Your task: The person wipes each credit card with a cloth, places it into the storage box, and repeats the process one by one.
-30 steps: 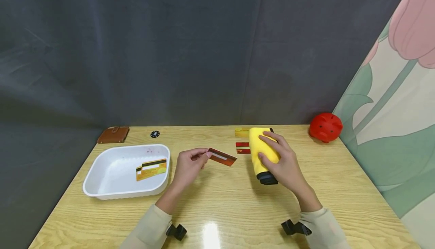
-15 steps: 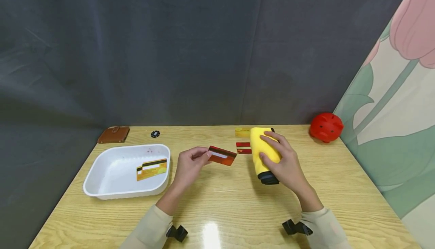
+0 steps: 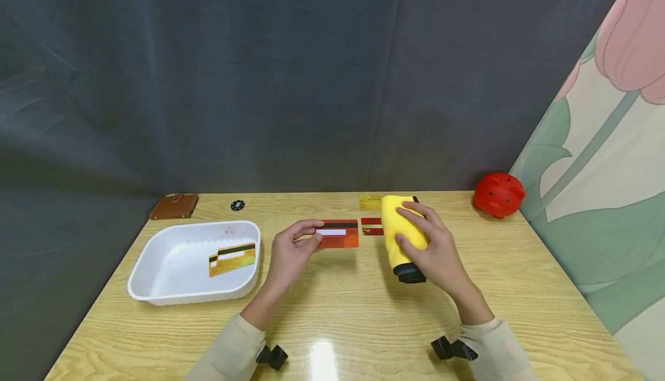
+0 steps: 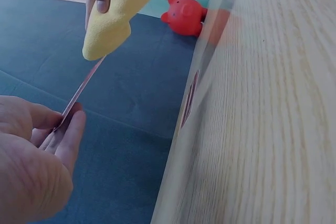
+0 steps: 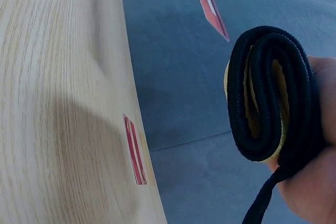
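Between thumb and fingers my left hand (image 3: 294,253) pinches a red bank card (image 3: 345,238) by its left end. Its dark magnetic stripe and white signature strip face me, and it is held up above the table. My right hand (image 3: 435,248) grips a folded yellow cloth (image 3: 401,232) with black edging, also raised. In the right wrist view the cloth's black-edged folds (image 5: 268,93) show end-on, with the card (image 5: 210,9) a short way off. Behind the cloth, a second red card (image 3: 372,231) and a yellow card (image 3: 370,202) lie on the table, each partly hidden by it.
A white plastic tray (image 3: 156,280) stands at the left with two yellow cards (image 3: 232,260) inside. Behind it lie a brown wallet (image 3: 174,206) and a black poker chip (image 3: 237,205). A red piggy bank (image 3: 499,196) sits at the back right. A dark curtain (image 3: 270,81) borders the table's back.
My left hand has turned the red card from a slanted, edge-down pose to level, with its striped face now more fully toward me. The right hand and cloth have barely moved.
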Motion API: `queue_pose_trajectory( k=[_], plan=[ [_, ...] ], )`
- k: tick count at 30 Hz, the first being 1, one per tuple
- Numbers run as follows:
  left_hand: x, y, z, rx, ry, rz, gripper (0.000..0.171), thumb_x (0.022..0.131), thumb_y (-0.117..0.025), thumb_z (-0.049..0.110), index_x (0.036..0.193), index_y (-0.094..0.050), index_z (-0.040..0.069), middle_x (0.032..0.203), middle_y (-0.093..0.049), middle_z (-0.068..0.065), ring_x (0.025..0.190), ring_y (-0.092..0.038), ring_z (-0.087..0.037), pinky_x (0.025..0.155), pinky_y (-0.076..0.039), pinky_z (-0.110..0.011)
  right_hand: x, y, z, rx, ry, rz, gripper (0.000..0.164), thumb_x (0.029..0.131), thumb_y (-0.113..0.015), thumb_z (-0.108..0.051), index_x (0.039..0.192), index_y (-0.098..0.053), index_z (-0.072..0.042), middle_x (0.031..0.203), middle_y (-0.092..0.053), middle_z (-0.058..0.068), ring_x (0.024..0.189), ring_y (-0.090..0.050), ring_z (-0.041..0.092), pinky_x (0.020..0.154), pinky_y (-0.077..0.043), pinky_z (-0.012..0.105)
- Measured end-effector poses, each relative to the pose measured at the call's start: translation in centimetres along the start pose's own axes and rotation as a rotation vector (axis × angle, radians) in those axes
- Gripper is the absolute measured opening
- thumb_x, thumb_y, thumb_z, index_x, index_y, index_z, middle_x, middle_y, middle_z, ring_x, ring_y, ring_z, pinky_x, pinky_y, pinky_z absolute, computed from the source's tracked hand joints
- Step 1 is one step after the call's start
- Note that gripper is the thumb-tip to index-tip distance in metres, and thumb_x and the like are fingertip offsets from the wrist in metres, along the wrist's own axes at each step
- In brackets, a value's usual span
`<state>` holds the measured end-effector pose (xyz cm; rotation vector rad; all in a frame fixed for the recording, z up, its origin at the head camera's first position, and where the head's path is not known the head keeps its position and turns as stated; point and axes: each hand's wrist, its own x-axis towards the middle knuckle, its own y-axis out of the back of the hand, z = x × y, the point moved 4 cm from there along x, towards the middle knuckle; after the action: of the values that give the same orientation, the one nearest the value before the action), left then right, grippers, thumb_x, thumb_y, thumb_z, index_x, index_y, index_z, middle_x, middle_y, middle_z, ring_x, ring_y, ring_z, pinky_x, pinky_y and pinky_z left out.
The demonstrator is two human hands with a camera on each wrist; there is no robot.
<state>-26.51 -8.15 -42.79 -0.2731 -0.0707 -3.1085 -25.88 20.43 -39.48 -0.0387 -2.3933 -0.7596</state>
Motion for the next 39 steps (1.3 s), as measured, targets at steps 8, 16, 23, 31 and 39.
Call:
queue_pose_trajectory(
  k=[8,16,23,31,39],
  plan=[
    [0.0,-0.1,-0.1,0.055,-0.024,0.005,0.026,0.089,-0.077,0.002,0.114,-0.078,0.012,0.115,-0.077,-0.012,0.101,-0.073,-0.019,0.083,-0.061,-0.019,-0.1,-0.3,-0.5,0.012,-0.007,-0.018,0.050,0.085,-0.079,0.001,0.133,-0.070,-0.011,0.144,-0.060,0.008,0.126,-0.057,0.024,0.095,-0.040,0.000],
    [-0.2,-0.4,0.0,0.054,-0.015,-0.021,0.033,0.089,-0.077,0.002,0.120,-0.076,0.012,0.118,-0.075,-0.015,0.107,-0.074,-0.024,0.086,-0.061,-0.020,-0.4,-1.3,-1.2,0.048,0.004,-0.056,0.051,0.086,-0.079,0.001,0.134,-0.070,-0.011,0.145,-0.059,0.007,0.123,-0.056,0.018,0.090,-0.044,0.003],
    [-0.6,-0.9,-0.1,0.007,-0.008,-0.073,0.038,0.089,-0.075,-0.002,0.125,-0.074,0.011,0.123,-0.074,-0.017,0.108,-0.075,-0.029,0.081,-0.063,-0.023,-0.8,-2.6,-1.5,0.057,0.041,-0.097,0.052,0.085,-0.079,0.001,0.134,-0.069,-0.012,0.144,-0.059,0.007,0.122,-0.058,0.023,0.082,-0.048,0.012],
    [-0.8,-1.4,-0.4,-0.023,-0.020,-0.107,0.041,0.091,-0.073,-0.003,0.129,-0.071,0.011,0.125,-0.072,-0.019,0.110,-0.075,-0.030,0.082,-0.063,-0.024,-1.2,-4.0,-1.8,0.046,0.101,-0.103,0.053,0.083,-0.080,0.003,0.134,-0.069,-0.009,0.143,-0.060,0.010,0.133,-0.056,0.034,0.085,-0.045,0.011],
    [-1.1,-2.1,-0.5,-0.040,-0.014,-0.181,0.046,0.095,-0.070,0.000,0.138,-0.066,0.014,0.135,-0.069,-0.015,0.117,-0.072,-0.030,0.087,-0.062,-0.024,-1.7,-5.2,-3.1,0.015,0.139,-0.158,0.053,0.084,-0.081,-0.002,0.135,-0.069,-0.011,0.144,-0.058,0.008,0.128,-0.059,0.030,0.085,-0.054,0.025]
  ],
)
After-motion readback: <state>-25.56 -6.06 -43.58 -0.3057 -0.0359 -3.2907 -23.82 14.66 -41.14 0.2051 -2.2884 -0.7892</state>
